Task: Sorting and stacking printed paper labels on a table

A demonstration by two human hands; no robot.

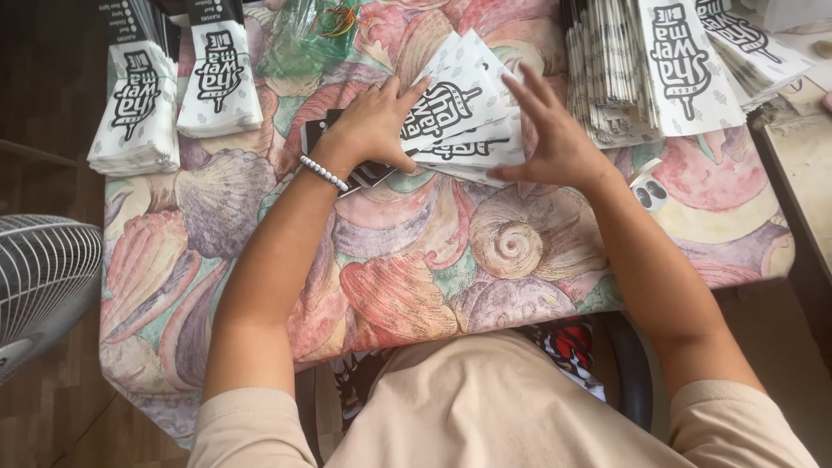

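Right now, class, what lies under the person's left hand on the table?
The left hand presses flat on a fanned pile of white printed paper bags. A dark flat object shows beneath its wrist; most of it is covered, so its kind is unclear. Below is the shell-patterned tablecloth.

I sit at a table (pixel 407 286) under a shell-patterned cloth in pinks and greens. Wooden floor (pixel 52 130) lies dark to my left, where a white fan (pixel 39 277) stands. A pale surface (pixel 806 165), maybe another table, adjoins on my right.
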